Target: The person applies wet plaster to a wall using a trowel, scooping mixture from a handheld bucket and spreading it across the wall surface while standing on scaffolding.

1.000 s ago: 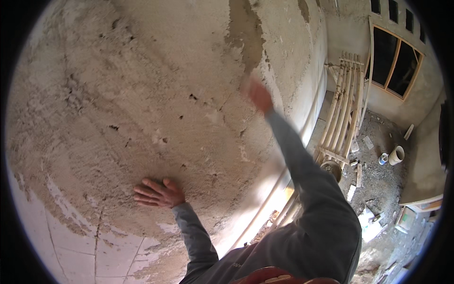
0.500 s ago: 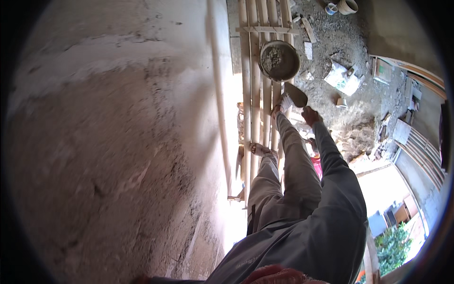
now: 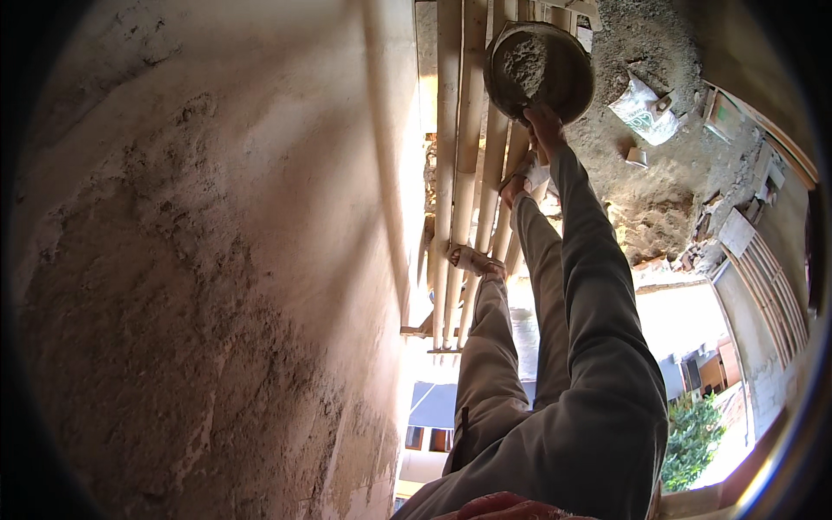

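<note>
My right hand (image 3: pixel 542 121) reaches down with its fingers curled at the near rim of a round metal pan (image 3: pixel 568 82). The pan holds grey mortar (image 3: pixel 524 62) and rests on pale scaffold poles (image 3: pixel 451 173). The hand seems to grip a trowel, but its blade is hidden against the pan. My grey sleeve (image 3: pixel 598 286) runs down to the hand. My left hand is out of the picture. My sandalled feet (image 3: pixel 472 258) stand on the poles.
A rough plastered wall (image 3: pixel 217 260) fills the left side, close to the poles. Far below lies dirt ground with a white bag (image 3: pixel 641 108), rubble and boards (image 3: pixel 737 230). There is open drop between the poles and the wall.
The view swung from the wall down to the scaffold. My left hand left the wall and went out of sight. My right hand with the trowel moved down to the mortar pan.
</note>
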